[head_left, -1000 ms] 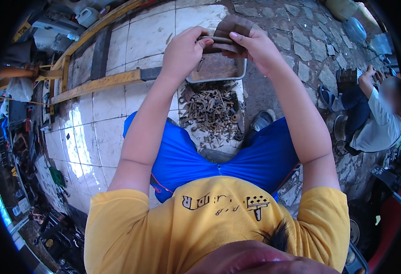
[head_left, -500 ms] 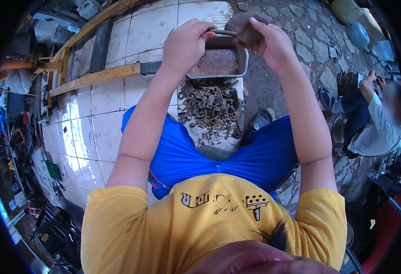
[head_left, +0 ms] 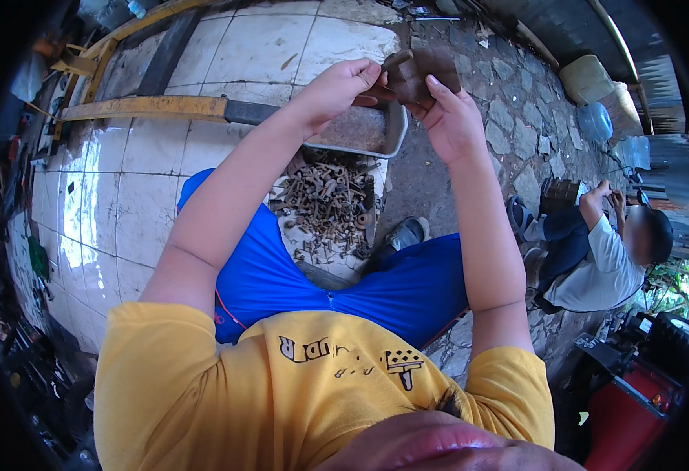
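Observation:
In front of me, above the grey tray [head_left: 398, 145], my left hand [head_left: 343, 88] pinches at the left edge of a thin dark-brown sheet [head_left: 442, 72], bent and worn-looking; its material I cannot tell. A short metal rod [head_left: 398, 58], perhaps a bolt, lies against the sheet between my hands, its lower part hidden. My right hand [head_left: 453, 118] grips the sheet from below right, thumb on top. Below the tray, between my legs, lies a heap of rusty bolts, nuts and small metal parts [head_left: 325, 196].
A yellow-and-black metal frame [head_left: 148, 107] crosses the white tiled floor [head_left: 203, 63] at left. Stone paving [head_left: 509, 102] runs along the right, where another person [head_left: 595, 259] sits. Plastic containers [head_left: 592, 78] stand at the far right. A red machine [head_left: 627, 416] is at lower right.
The rod pointed sideways from my left hand before; now it stands up against the sheet. My left hand has come to the sheet's edge, and the view has shifted.

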